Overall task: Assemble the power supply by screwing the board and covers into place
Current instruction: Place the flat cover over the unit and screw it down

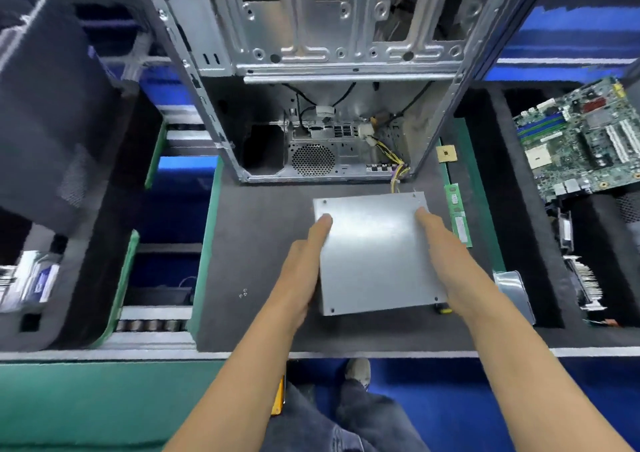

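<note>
— Where, the metal box (375, 254)?
— On the dark mat (256, 243), just in front of the open computer case (325, 70), flat silver cover facing up (small screw holes near the corners).
— Held how?
— Clasped from both sides. Left hand (301, 268) flat against the left edge, fingers straight, fingertips (323, 221) up on the top face. Right hand (446, 254) along the right edge the same way, fingers stretched forward, nothing curled round. Underside of each palm hidden, so how far the thumbs wrap: cannot tell.
— Anything attached?
— Yellow and black wires (396, 171) running from the far right corner up into the case.
— And round about?
— Green memory stick (459, 214) lying just right of the box. Small square chip (446, 154) beyond it, near the case's corner. Tiny screws (243, 292) loose on the mat, well left of the box. Green circuit board (581, 143) tilted in a tray far right. Below the bench, a shoe (358, 372) on blue floor.
</note>
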`<state>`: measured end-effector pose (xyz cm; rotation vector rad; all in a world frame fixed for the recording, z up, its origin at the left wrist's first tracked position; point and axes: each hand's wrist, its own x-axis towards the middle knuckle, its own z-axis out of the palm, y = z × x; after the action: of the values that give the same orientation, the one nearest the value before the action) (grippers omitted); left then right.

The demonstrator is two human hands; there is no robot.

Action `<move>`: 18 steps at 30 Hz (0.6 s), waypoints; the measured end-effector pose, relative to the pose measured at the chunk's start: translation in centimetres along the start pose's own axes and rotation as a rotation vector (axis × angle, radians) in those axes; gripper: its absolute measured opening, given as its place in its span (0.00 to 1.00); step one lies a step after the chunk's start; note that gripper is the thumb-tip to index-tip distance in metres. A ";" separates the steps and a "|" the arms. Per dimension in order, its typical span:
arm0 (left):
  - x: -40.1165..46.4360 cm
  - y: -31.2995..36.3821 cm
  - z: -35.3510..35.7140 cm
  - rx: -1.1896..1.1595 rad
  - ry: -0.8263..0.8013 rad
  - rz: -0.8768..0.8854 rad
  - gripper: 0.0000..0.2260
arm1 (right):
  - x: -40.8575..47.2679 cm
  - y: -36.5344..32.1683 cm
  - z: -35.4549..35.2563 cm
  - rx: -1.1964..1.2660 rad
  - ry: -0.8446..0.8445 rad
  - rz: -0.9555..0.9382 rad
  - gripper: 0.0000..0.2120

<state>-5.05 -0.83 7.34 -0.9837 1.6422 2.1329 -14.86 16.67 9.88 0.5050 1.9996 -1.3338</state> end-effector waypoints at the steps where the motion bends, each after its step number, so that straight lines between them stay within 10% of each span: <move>1: 0.0 -0.1 -0.1 0.015 0.000 -0.002 0.35 | -0.1 -0.1 0.1 0.055 -0.017 0.040 0.38; 18: 1.5 -2.0 -0.8 -0.037 0.126 -0.042 0.34 | 1.0 1.7 1.3 -0.113 0.124 0.068 0.30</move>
<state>-4.68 -1.16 4.75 -1.1744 1.6285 2.1205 -14.07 16.08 7.67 0.6101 2.1254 -1.1663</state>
